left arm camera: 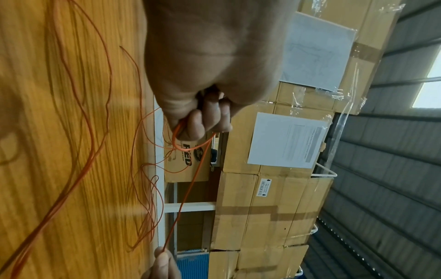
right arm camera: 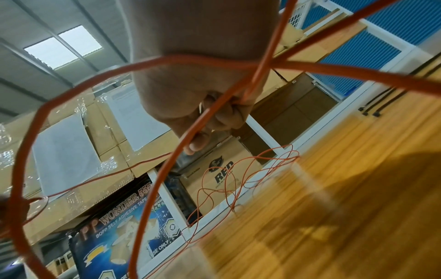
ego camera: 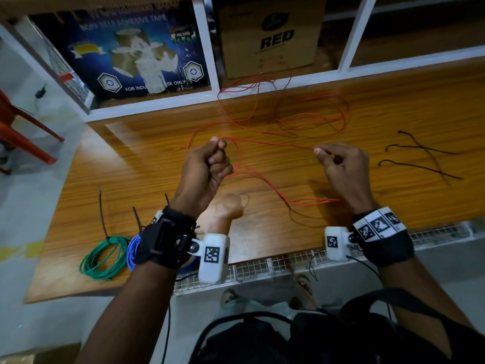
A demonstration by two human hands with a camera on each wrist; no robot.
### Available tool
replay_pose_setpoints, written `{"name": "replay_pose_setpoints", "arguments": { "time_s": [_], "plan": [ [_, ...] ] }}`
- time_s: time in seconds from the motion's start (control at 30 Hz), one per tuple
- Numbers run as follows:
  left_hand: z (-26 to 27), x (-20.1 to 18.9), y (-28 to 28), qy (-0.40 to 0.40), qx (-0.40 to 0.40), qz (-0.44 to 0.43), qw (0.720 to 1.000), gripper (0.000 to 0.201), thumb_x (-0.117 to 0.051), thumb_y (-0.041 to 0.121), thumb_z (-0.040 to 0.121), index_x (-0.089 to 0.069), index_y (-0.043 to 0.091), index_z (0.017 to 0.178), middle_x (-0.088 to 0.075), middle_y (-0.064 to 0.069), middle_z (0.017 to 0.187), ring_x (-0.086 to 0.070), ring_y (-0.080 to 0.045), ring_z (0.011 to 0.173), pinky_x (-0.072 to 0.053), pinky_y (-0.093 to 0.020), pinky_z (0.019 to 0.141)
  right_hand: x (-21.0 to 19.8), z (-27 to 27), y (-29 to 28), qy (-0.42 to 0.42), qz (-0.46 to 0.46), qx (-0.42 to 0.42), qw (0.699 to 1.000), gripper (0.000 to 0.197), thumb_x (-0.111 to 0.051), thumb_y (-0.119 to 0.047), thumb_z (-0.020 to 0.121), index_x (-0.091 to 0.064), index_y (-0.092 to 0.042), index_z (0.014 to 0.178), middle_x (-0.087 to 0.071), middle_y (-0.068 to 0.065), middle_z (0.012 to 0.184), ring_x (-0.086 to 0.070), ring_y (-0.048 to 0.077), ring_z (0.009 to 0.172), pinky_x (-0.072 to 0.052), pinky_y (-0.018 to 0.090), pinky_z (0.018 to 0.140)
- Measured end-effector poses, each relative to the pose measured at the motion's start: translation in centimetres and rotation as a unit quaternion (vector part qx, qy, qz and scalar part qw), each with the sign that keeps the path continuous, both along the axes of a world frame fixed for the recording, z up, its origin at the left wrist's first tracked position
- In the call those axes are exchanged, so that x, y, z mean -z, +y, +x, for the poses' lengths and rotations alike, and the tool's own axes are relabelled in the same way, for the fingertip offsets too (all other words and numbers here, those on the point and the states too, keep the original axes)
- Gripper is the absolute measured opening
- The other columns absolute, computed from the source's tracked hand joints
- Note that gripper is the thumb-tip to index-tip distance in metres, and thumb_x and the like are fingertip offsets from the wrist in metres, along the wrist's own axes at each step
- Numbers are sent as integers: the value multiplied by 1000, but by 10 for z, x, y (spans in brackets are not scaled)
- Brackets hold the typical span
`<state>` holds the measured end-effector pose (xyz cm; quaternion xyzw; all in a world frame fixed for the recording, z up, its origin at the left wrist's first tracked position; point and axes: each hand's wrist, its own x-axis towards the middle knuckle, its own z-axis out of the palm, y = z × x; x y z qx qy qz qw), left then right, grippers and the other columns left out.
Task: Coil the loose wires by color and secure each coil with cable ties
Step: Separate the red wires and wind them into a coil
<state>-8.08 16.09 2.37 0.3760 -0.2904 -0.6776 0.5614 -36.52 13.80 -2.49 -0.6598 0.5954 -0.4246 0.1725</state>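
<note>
- Two coils, a green coil (ego camera: 105, 257) and a blue coil (ego camera: 132, 252), are seen finished and tied at the near left edge of the worktop (ego camera: 157, 158); the red wire (ego camera: 309, 119) is the colour now in hand, so the task is judged roughly two-thirds done.
- Most of the red wire is spread in loose loops across the far middle of the worktop, partly hanging against the shelf front; a strand is held taut between the two hands above the worktop.
- The left hand (ego camera: 207, 166) is clenched in a fist around the first gathered loops; the right hand (ego camera: 341, 166) is closed in a pinch on the strand, well apart from the left.
- The next move is judged to call for the pinched strand to be carried to the left fist and laid in as a further loop, with slack drawn from the pile without snagging.
- Several black cable ties (ego camera: 422, 158) are left lying loose at the right, one presumably reserved for the red coil.
- Legible writing: "RED" on the brown carton (ego camera: 270, 35); "WONDER 555", "BOPP SELF ADHESIVE TAPE" and "FOR INDU… SE ONLY" on the blue carton (ego camera: 126, 53).
</note>
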Motion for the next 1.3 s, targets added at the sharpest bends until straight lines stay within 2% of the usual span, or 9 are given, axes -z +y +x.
{"name": "replay_pose_setpoints", "arguments": {
  "time_s": [0.2, 0.3, 0.53, 0.73, 0.87, 0.93, 1.0, 1.13, 1.3],
  "plan": [
    [4, -8, -4, -34, -69, 2, 997, 30, -31, 17, 110, -48, 13, 85, -25, 10, 53, -19, -5, 43, -19, -21, 45, 8, 8, 27, 46, 39, -137, 989, 13, -71, -18, 95, -79, -14, 105, -74, -4, 91, -62, 7, 75, -48, 26, 63],
    [-4, -13, -7, -27, -61, -4, 998, 30, -30, 18, 110, -49, 12, 88, -30, 9, 54, -24, -4, 42, -24, -19, 45, 5, 25, 45, 142, 25, -248, 958, 13, -68, -16, 95, -79, -14, 102, -71, -5, 85, -49, -2, 66, -37, 14, 61],
    [-36, -9, -5, -80, -43, -34, 995, 30, -31, 19, 111, -53, 10, 91, -54, 2, 61, -45, -10, 50, -38, -21, 53, -23, 56, 61, 218, -23, -354, 909, 22, -46, -29, 104, -63, -17, 95, -57, -5, 82, -51, 14, 67, -39, 31, 58],
    [-53, -5, 9, -198, 67, -156, 965, 30, -32, 17, 111, -54, 1, 100, -61, -10, 72, -56, -16, 55, -45, -23, 56, -52, 54, 47, 84, -72, -304, 946, 14, -56, -21, 103, -67, -12, 101, -57, -13, 91, -51, 6, 75, -43, 25, 66],
    [-59, -15, 13, -353, 92, -187, 912, 39, -40, 19, 109, -59, 8, 77, -51, 2, 57, -41, -11, 46, -31, -24, 48, -68, 42, 30, 44, -96, -219, 970, 9, -76, -22, 94, -75, -13, 92, -67, -9, 79, -56, 1, 63, -38, 13, 58],
    [-54, -24, 12, -386, 102, -175, 900, 41, -45, 18, 108, -61, 13, 70, -44, 8, 55, -36, -7, 50, -28, -22, 50, -70, 36, 25, -12, -29, -205, 978, 23, -83, -33, 85, -72, -15, 94, -68, -7, 72, -60, 6, 59, -42, 17, 52],
    [-47, -36, 9, -385, 133, -171, 897, 44, -48, 19, 106, -59, 17, 63, -38, 4, 55, -31, -9, 50, -22, -25, 50, -69, 28, 20, -95, 107, -243, 959, 30, -84, -39, 80, -69, -16, 94, -61, -3, 62, -53, 10, 52, -40, 28, 50],
    [-29, -63, -7, -373, 110, -178, 904, 42, -48, 26, 106, -57, 13, 68, -31, -8, 58, -25, -14, 50, -15, -34, 52, -61, 11, 22, -136, 303, -392, 858, 19, -77, -26, 86, -70, -14, 98, -59, -1, 67, -53, 13, 58, -41, 31, 57],
    [-5, -74, -33, -437, 37, -182, 880, 46, -38, 34, 110, -48, 17, 68, -34, 3, 56, -27, -12, 49, -22, -27, 48, -57, 3, 37, -274, 371, -337, 821, 51, -43, -53, 97, -72, -11, 97, -68, 11, 92, -67, 27, 82, -54, 33, 55]
  ]
}}
